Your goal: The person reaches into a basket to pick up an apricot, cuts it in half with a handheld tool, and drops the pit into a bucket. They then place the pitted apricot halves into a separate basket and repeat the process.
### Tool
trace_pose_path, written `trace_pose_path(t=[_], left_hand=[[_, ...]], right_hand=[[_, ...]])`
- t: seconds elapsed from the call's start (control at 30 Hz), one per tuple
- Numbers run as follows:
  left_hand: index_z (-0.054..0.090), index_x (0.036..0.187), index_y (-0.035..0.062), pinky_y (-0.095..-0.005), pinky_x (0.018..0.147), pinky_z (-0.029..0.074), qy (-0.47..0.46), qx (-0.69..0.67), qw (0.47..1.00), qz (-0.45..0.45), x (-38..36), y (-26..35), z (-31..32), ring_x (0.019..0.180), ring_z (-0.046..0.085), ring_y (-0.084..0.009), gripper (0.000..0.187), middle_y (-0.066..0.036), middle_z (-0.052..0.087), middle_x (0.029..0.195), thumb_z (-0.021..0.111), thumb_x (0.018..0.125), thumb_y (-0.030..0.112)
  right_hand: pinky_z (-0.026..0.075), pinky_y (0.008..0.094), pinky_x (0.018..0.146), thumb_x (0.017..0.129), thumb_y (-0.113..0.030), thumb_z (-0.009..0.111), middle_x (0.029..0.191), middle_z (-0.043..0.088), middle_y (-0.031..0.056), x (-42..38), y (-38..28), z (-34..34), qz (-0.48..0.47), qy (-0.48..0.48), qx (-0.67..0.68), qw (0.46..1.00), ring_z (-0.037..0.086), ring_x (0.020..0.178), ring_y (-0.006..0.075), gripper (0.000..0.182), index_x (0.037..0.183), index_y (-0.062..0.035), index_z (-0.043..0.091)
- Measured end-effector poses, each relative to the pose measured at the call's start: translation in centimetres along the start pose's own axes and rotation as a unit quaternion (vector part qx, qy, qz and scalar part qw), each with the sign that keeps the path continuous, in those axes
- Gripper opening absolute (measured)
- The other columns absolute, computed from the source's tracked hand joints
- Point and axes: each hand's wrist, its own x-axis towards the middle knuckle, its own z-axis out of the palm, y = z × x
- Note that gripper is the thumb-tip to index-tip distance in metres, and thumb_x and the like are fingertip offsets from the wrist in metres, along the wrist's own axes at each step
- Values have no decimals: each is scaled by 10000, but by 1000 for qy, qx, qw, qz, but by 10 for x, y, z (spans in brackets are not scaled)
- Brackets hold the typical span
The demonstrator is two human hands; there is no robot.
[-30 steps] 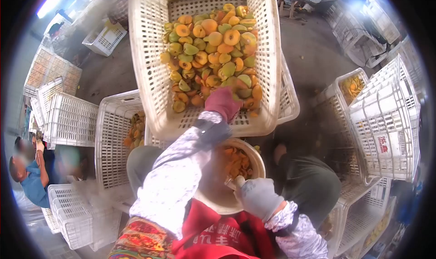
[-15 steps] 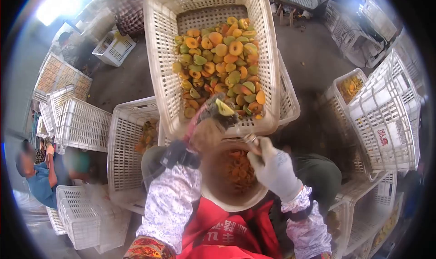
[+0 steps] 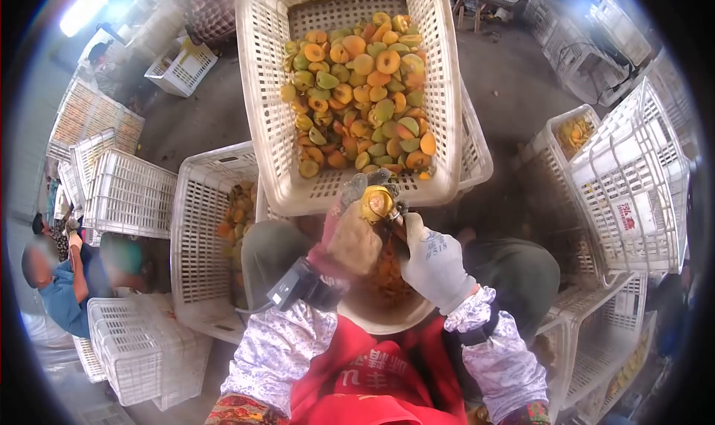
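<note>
Right now, left hand (image 3: 354,235), gloved, closed around a halved fruit (image 3: 377,202), cut face turned up toward me, orange-yellow flesh showing. Right hand (image 3: 433,261), in a pale knit glove, gripped shut on a small tool (image 3: 395,220) whose tip meets the fruit at its centre; the tool is mostly hidden, so I cannot tell its exact shape. Both hands meet above the round basin (image 3: 357,317) on my lap, just short of the near rim of the big white crate (image 3: 261,112).

Fruit half sits just over the basin, which already holds orange pieces (image 3: 383,276). Crate ahead carries a heap of halved fruit (image 3: 357,90), orange and green mixed, piled toward the near wall.

Handling, as I judge it: light piece, soft ripe flesh, likely wet and slippery on the cut face, easy to bruise or squash. Best held by the skin side, cupped in the palm with fingertips on the rim, leaving the centre free for the tool.

Around: a second crate (image 3: 201,224) at my left with more fruit, stacked empty crates (image 3: 126,194) beyond, crates at right (image 3: 633,186). Another person (image 3: 63,291) crouches at far left.
</note>
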Motion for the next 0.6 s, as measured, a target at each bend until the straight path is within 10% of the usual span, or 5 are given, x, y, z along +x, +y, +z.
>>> trace_pose_path(t=[0.07,0.1,0.13,0.43,0.6], left_hand=[[514,1255,16,-391,943,445,17,169,983,72,0,-1,1,1047,585,-241,336,-115,622,1113,391,973,152],[520,1240,28,-374,897,470,34,-160,987,-2,-1,-2,3,1015,596,-241,325,-123,619,1105,391,986,184],[526,1225,39,-357,851,495,47,-470,878,-76,-1,-3,5,983,608,-241,317,-130,616,1097,391,999,216],[548,1015,74,-321,646,502,78,-556,811,-166,4,-5,10,800,628,-260,344,-105,616,881,431,998,396],[544,1002,71,-339,677,512,79,-555,801,-209,-1,3,4,774,619,-261,323,-102,601,855,435,1001,374]], right_hand=[[504,382,572,741,-116,668,747,627,123,4,-2,-2,24,-36,19,999,634,641,302,328,1017,-30,514],[507,384,584,735,-114,668,787,628,129,5,-3,-1,48,-69,38,996,634,660,310,315,993,-31,506],[507,384,584,735,-114,668,787,628,129,4,-3,0,49,-71,38,996,634,660,310,315,993,-31,506],[477,437,737,772,-80,626,926,606,212,0,-2,9,-57,-28,98,993,588,881,401,360,1101,24,524],[470,398,560,838,-144,533,809,584,178,-2,4,13,-53,-88,184,978,600,626,328,333,1129,15,499]])
